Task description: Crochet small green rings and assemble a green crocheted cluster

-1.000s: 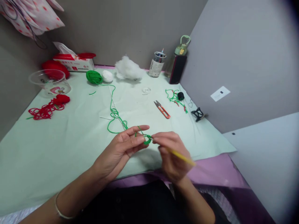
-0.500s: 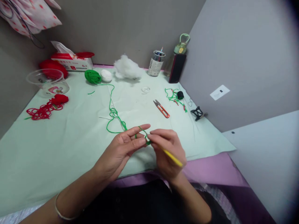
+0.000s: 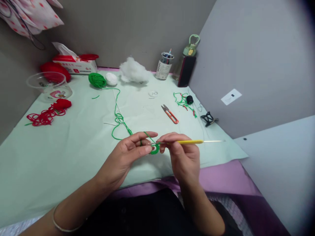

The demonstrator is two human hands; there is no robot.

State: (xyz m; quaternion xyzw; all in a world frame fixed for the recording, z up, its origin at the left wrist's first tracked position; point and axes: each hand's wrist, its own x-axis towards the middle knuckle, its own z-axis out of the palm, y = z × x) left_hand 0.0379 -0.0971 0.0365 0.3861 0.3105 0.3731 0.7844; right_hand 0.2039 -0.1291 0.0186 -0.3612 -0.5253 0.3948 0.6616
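Observation:
My left hand (image 3: 125, 154) pinches the left edge of a small green crocheted ring (image 3: 155, 149), with green yarn (image 3: 119, 118) running over its raised index finger. In my right hand (image 3: 185, 154) is a yellow-handled crochet hook (image 3: 190, 142), held level, its thin metal tip at the top of the ring. The yarn trails in loose loops over the cloth to a green ball (image 3: 97, 80) at the back, beside a white ball (image 3: 111, 79).
On the pale green cloth (image 3: 73, 157) lie orange snips (image 3: 169, 114), red yarn (image 3: 45, 114), green scraps (image 3: 180, 100), a black spool (image 3: 189, 99) and a black stand (image 3: 209, 119). Behind are a plastic tub (image 3: 49, 87), tissue box (image 3: 73, 64), white stuffing (image 3: 133, 71), pen jar (image 3: 163, 66) and phone (image 3: 187, 71).
The hook has swung from slanting down toward me to nearly level, pointing left. My right hand has turned and shifted slightly right, and the green ring shows more fully.

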